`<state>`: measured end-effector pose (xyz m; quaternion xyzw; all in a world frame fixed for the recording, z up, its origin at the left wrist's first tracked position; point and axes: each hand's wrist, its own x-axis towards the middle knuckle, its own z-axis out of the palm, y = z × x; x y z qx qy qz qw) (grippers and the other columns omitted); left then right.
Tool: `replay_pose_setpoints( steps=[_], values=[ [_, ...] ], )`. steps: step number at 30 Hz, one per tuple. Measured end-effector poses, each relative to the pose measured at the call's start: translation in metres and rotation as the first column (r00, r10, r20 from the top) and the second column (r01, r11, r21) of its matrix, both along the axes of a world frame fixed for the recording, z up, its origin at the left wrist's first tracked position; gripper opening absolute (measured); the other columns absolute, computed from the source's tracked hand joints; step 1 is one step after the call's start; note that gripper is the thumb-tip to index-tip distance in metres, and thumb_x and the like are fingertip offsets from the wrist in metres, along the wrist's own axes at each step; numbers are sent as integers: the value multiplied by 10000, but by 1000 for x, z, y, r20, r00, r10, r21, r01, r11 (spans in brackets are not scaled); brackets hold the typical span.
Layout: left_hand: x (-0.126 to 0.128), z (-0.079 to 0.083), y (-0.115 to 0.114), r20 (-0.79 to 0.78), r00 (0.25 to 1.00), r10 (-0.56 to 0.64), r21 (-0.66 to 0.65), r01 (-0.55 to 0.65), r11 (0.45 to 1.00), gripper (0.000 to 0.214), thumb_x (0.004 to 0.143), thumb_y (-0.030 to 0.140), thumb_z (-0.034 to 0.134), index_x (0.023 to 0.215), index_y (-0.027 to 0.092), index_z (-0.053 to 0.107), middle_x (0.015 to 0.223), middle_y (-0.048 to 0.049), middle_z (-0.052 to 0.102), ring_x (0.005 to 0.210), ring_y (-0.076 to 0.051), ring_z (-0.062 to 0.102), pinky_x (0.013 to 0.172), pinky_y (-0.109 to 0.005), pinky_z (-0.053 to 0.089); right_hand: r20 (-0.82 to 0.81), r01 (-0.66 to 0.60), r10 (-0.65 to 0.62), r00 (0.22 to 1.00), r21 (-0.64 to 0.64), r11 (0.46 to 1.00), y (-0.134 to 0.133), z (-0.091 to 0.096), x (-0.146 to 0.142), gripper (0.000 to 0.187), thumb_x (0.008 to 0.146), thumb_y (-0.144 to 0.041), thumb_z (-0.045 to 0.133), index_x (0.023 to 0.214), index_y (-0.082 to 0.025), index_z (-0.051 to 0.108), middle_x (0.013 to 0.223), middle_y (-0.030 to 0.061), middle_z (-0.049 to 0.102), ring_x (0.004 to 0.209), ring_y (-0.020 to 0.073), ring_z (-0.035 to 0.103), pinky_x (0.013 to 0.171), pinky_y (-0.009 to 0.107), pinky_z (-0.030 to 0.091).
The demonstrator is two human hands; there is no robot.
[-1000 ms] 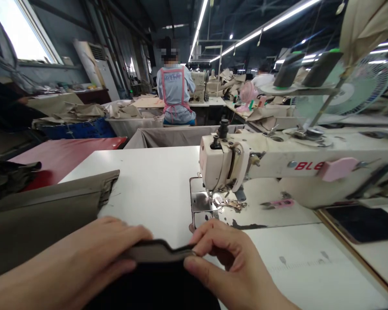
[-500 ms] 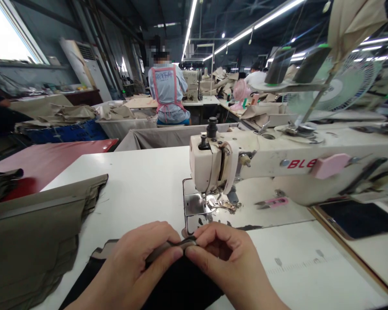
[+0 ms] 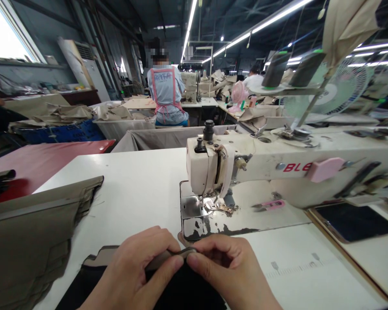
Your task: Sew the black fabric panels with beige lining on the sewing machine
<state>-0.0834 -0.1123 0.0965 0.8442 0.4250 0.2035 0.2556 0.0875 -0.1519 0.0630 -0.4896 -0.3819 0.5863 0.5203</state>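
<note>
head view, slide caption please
Left hand and right hand pinch the edge of dark cloth in front of a sewing machine.

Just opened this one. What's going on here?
A person's left hand and right hand pinch the grey edge of a black cloth between thumbs and fingers, close together. The cloth is on the near side of a sewing machine, short of its needle. Olive fabric lies to the left on the white table; pink-handled snips rest on the machine's bed. Farther off, a co-worker sits facing away.
</note>
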Motion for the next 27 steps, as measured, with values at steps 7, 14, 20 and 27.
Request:
replay_pose_setpoints(
  steps=[7,14,20,27],
  values=[
    [2,-1,-3,15,998,58,-87,-56,995,178,840,359,532,734,217,548,669,40,587,615,-125,537,574,-207,417,42,-8,8,999,13,1000,-2,-7,-2,146,662,-314,788,694,-186,726,598,-6,668,528,98,551,493,186,387],
    [11,4,26,186,981,48,-508,54,860,215,797,345,563,682,167,529,568,66,348,540,-83,307,485,-194,245,569,-147,-331,753,635,758,-4,-25,28,294,914,-153,479,1189,-222,556,1025,76,648,915,182,620,795,306,517],
    [41,-31,68,54,998,-33,-368,51,929,162,743,307,577,661,167,587,593,46,491,587,-109,449,553,-211,331,820,-770,-459,342,525,363,30,-37,73,269,968,-105,371,1128,-106,588,1045,102,694,828,199,628,710,333,525],
    [72,-66,104,-122,990,68,-211,-93,973,84,700,220,581,698,191,659,703,-29,663,702,-209,607,649,-293,412,936,-772,-302,181,325,546,67,-54,83,265,972,-105,363,974,-129,626,931,85,702,804,188,636,731,317,530]
  ],
)
